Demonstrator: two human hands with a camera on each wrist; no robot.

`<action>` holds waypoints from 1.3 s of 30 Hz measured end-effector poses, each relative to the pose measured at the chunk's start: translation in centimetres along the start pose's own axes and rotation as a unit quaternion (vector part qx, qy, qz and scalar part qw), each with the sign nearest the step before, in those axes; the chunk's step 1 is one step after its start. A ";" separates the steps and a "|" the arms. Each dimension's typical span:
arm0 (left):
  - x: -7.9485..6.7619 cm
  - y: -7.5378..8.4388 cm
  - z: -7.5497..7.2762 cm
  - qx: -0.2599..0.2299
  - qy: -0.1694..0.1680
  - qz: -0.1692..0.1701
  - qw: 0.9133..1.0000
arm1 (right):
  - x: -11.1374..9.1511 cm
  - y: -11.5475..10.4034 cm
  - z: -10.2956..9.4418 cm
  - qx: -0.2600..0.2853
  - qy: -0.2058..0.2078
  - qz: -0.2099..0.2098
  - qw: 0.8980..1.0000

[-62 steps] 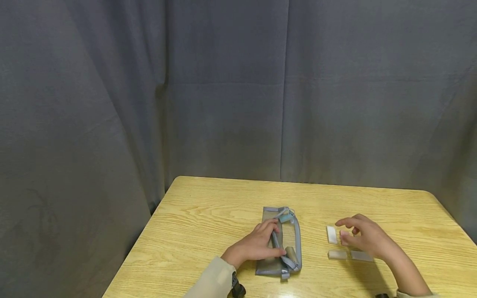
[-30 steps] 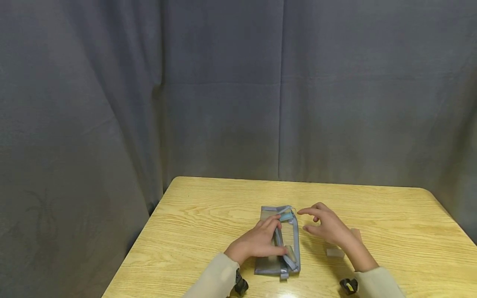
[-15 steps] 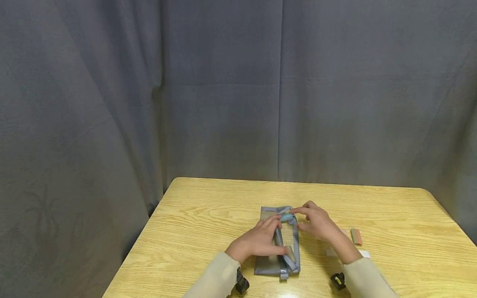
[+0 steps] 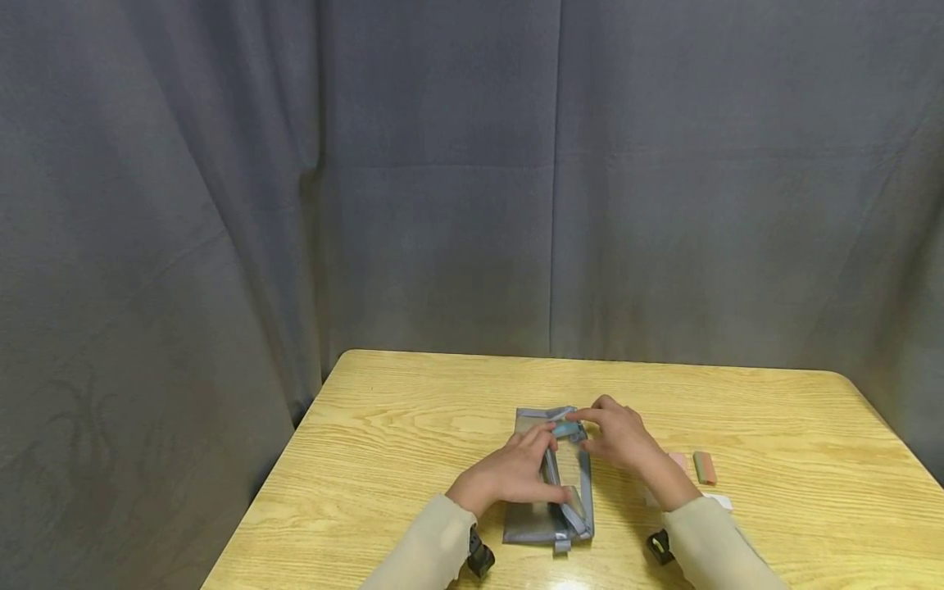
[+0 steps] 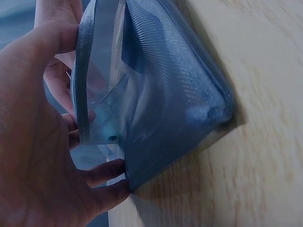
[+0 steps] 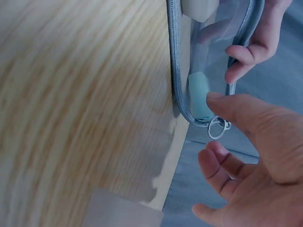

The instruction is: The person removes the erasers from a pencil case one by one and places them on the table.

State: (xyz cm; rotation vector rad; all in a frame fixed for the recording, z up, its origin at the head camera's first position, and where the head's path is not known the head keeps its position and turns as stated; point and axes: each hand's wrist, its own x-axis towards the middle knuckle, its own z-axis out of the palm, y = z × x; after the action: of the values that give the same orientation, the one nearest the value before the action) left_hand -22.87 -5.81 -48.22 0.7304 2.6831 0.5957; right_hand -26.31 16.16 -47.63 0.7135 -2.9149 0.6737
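Observation:
A grey-blue mesh zip pouch (image 4: 525,524) lies on the table with its zipper open. Inside it are a teal block (image 6: 199,92) near the far end and a pale beige block (image 6: 201,8) near the close end. My left hand (image 4: 509,479) holds the pouch's mouth apart, thumb and fingers at the zippered edge. My right hand (image 4: 625,438) is at the far right corner of the pouch. Its thumb tip reaches the teal block, and the other fingers are spread apart around the metal zipper ring (image 6: 216,128), with nothing visibly gripped.
Right of the pouch lie a pink block (image 4: 677,460), an orange-and-green eraser (image 4: 705,468) and a white block (image 4: 720,501), partly behind the right forearm. The wooden table (image 4: 413,426) ends at a grey curtain (image 4: 442,205).
My right hand has moved left from the loose blocks to the pouch's far corner, over the teal block. The left hand has stayed on the pouch.

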 end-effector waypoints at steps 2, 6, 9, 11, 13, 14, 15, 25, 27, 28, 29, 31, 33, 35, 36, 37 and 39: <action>0.1 -0.1 0.0 0.000 0.000 0.001 1.000 | 0.3 0.0 0.1 -0.007 -0.007 0.008 1.000; 0.1 -0.2 0.1 0.002 0.000 0.000 1.000 | 0.7 0.1 0.5 -0.027 -0.009 0.021 0.999; 0.2 -0.2 0.1 0.005 -0.001 -0.003 1.000 | 0.9 0.1 0.6 -0.044 -0.006 0.024 0.999; 0.2 -0.2 0.1 0.004 -0.001 -0.004 1.000 | 1.0 0.0 0.7 -0.056 -0.005 0.028 0.998; 0.2 -0.2 0.2 0.005 -0.001 -0.004 1.000 | 1.1 -0.1 0.8 -0.063 -0.003 0.032 0.998; 0.2 -0.2 0.2 0.004 -0.001 -0.003 1.000 | 1.1 -0.2 0.8 -0.065 0.000 0.032 0.997; 0.2 -0.2 0.1 0.005 0.000 -0.002 1.000 | 1.1 -0.2 0.8 -0.067 0.003 0.032 0.997; 0.1 -0.2 0.0 0.006 -0.002 0.000 1.000 | 1.5 -0.6 1.3 -0.110 0.018 0.042 0.993; 0.0 -0.2 -0.1 0.006 -0.004 0.001 1.000 | 1.8 -0.5 1.6 -0.128 0.032 0.033 0.991; 0.0 -0.1 -0.1 0.006 -0.005 0.002 1.000 | 1.9 -0.5 1.8 -0.137 0.039 0.030 0.989; 0.0 -0.1 -0.1 0.005 -0.005 0.002 1.000 | 2.0 -0.5 1.9 -0.145 0.045 0.027 0.988; 0.1 -0.1 -0.1 0.003 -0.006 0.000 1.000 | 2.2 -0.5 2.0 -0.157 0.056 0.022 0.986; 0.1 -0.1 0.0 0.004 -0.005 -0.001 1.000 | 2.4 -0.5 2.1 -0.159 0.054 0.025 0.985; 0.1 -0.1 0.0 0.006 -0.005 -0.002 1.000 | 2.5 -0.3 2.1 -0.151 0.048 0.032 0.987; 0.2 -0.1 0.0 0.007 -0.005 -0.003 1.000 | 2.6 -0.2 2.1 -0.143 0.044 0.037 0.988; 0.2 -0.1 0.0 0.009 -0.006 -0.004 1.000 | 2.7 -0.1 2.1 -0.136 0.039 0.042 0.989; 0.2 -0.2 0.0 0.011 -0.009 -0.004 1.000 | 2.8 0.1 2.1 -0.121 0.031 0.052 0.991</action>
State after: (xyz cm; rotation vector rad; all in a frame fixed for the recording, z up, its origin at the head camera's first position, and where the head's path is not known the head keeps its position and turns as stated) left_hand -23.09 -5.84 -48.36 0.7265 2.6794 0.5558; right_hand -28.79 14.12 -49.08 0.5083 -2.9217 0.3321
